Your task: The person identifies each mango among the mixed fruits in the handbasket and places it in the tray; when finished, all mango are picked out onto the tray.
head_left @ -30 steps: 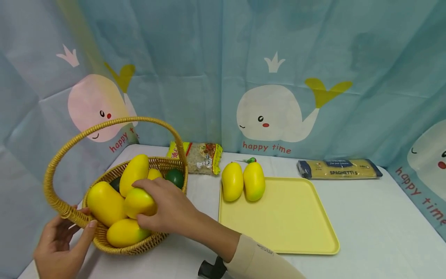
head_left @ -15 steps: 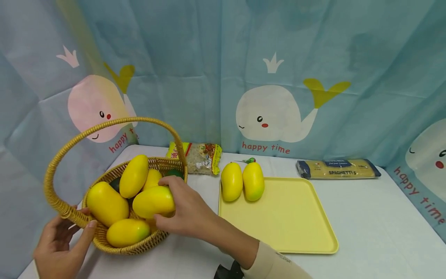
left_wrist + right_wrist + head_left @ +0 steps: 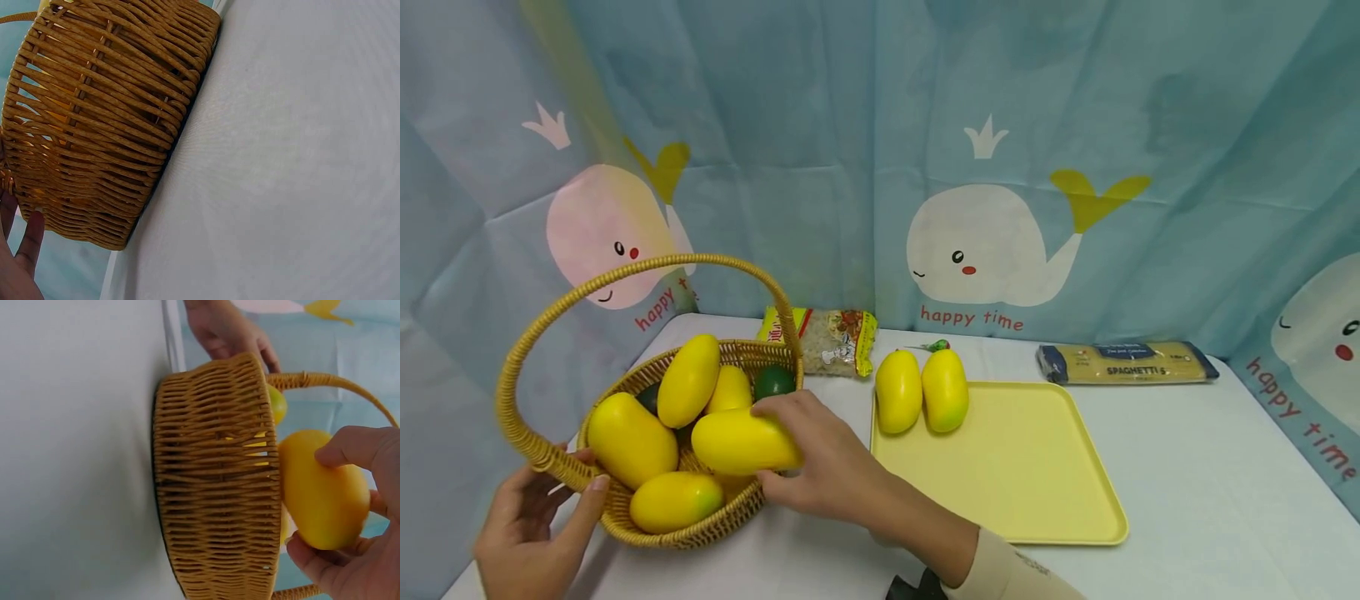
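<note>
A woven basket with a tall arched handle stands at the left of the table, holding several yellow mangoes and dark green round things. My left hand grips the basket's rim at the foot of the handle, thumb on the near side. With my right hand I hold a mango by its right end, over the basket's right rim. In the right wrist view this mango shows between thumb and fingers, right at the rim. Another mango lies in the basket's front, and one leans on top.
Two mangoes lie side by side at the far left corner of a yellow tray. Behind are a yellow-edged food packet, a small green and red item and a spaghetti pack. A whale-print curtain hangs behind.
My right hand has drawn the mango up and rightward from among the others, toward the basket's right rim. The left hand keeps its place on the basket.
</note>
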The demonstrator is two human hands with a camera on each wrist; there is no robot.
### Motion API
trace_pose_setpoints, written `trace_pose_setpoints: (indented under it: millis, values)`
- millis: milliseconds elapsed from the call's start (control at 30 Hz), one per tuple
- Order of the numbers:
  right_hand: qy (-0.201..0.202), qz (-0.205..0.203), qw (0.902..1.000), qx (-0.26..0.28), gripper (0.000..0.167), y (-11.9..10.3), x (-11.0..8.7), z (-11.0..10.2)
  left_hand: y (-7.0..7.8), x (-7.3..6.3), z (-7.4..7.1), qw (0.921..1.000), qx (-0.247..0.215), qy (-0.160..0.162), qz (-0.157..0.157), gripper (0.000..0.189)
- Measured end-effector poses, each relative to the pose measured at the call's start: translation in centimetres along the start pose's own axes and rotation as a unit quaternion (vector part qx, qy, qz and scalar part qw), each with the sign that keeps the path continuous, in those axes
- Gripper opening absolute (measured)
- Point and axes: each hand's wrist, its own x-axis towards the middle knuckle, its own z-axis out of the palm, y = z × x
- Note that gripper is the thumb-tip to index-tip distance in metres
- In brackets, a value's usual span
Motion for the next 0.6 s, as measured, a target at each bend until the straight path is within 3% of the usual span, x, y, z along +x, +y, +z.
trace_pose_setpoints:
  millis: [267, 600]
  values:
    - [0.021, -0.018, 0.9986, -0.045, 0.055, -0.1, -0.7, -0.5, -0.1, 0.0, 0.1, 1.0, 0.002, -0.002, -0.004, 0.057]
    - [0.02, -0.027, 0.9988, -0.034, 0.052, -0.2, -1.7, -0.7, -0.2, 0.0, -0.1, 1.0, 0.0, -0.003, -0.004, 0.058]
